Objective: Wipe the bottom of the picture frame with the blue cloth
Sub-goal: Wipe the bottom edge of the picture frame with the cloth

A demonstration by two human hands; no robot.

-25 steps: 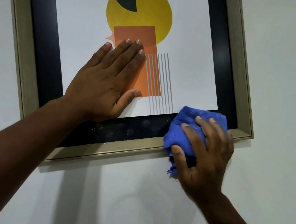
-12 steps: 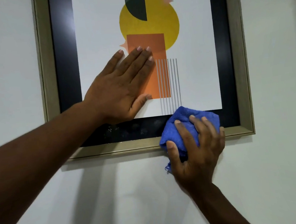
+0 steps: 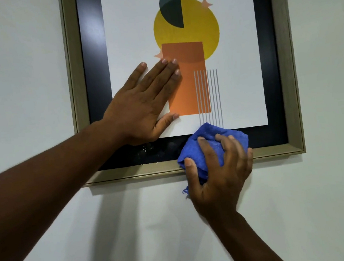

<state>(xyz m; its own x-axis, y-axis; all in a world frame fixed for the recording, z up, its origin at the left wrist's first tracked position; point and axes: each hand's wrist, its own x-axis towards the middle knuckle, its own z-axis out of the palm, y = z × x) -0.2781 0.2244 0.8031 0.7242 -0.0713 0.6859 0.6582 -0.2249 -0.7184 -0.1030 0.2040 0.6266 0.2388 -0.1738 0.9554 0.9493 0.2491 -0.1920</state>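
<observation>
A picture frame (image 3: 286, 60) with a beige outer edge and a black inner border hangs on a white wall. It holds a print of a yellow circle, an orange rectangle and grey lines. My left hand (image 3: 141, 108) lies flat and open on the glass at the lower left of the print. My right hand (image 3: 219, 174) presses a bunched blue cloth (image 3: 206, 146) against the frame's bottom border, right of its middle. The cloth covers part of the black strip and the beige bottom rail (image 3: 141, 172). Smudges show on the black strip left of the cloth.
Plain white wall (image 3: 331, 199) surrounds the frame on the left, right and below. My arms cast shadows on the wall under the frame. The frame's top is cut off by the view's edge.
My right hand has slid the blue cloth leftward along the bottom border, away from the right corner. My left hand stays flat on the glass. The view has shifted, so the frame sits further right.
</observation>
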